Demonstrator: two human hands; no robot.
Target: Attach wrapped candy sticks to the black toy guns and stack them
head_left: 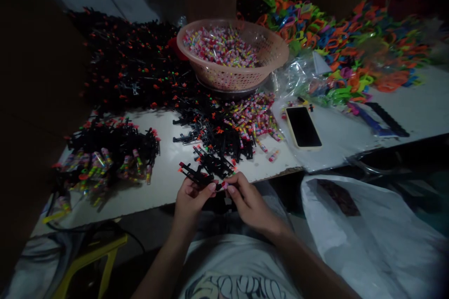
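Note:
My left hand [191,198] grips a small black plastic toy gun [196,175] with an orange-red tip, held just in front of the table's near edge. My right hand [245,196] meets it at the toy's right end, its thumb and fingers pinched on a small part there that is too small to make out. A loose pile of the same black toy guns [213,142] lies on the white table [168,168] just beyond my hands. Striped candy rolls [254,119] lie scattered beside that pile.
A pink basket [233,77] full of candy rolls stands at the table's middle back. A heap of black toys [129,63] fills the back left, another with candy [105,152] the near left. A phone [303,127] lies right; colourful plastic pieces [336,42] beyond. A white bag [368,238] sits lower right.

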